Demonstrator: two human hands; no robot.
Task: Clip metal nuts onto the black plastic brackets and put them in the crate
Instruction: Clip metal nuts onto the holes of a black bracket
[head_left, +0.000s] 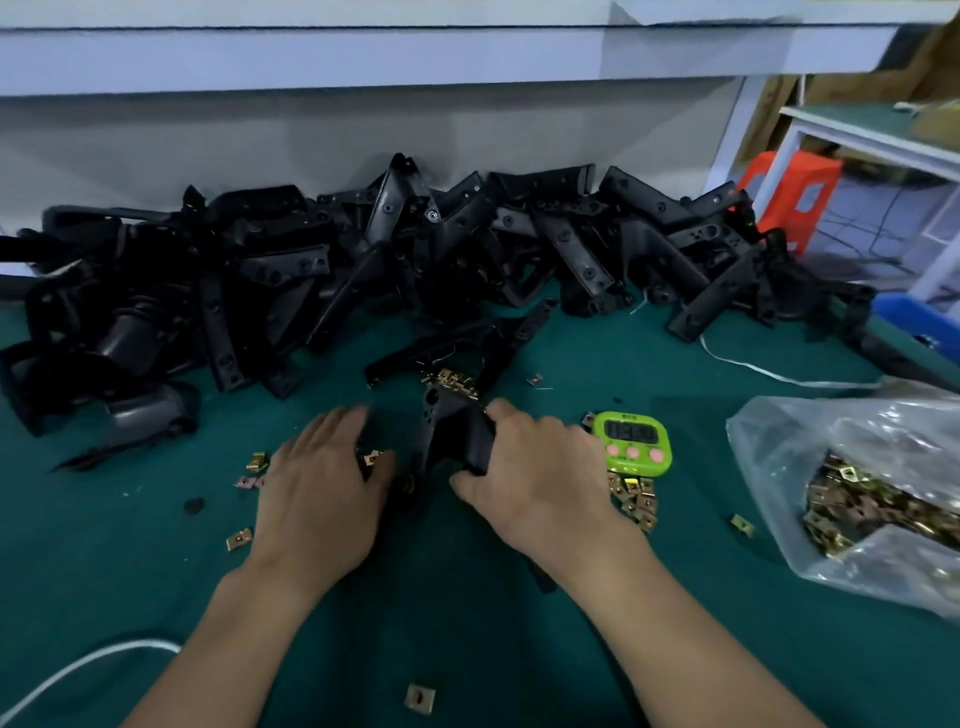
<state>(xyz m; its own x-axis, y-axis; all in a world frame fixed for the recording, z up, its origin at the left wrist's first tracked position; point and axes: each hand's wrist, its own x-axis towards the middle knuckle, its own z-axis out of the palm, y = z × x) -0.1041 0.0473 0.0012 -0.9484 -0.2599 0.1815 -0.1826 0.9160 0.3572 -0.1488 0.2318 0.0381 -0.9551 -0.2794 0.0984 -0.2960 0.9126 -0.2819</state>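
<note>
The right hand (530, 467) is gripping a bracket (452, 431); the left hand (322, 483), spread flat, is maybe pushing loose nuts (371, 458) away

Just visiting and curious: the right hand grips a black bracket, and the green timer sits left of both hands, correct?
Not quite. In the head view the green timer sits just right of the right hand, not to the left. The right hand does grip the black bracket.
</note>
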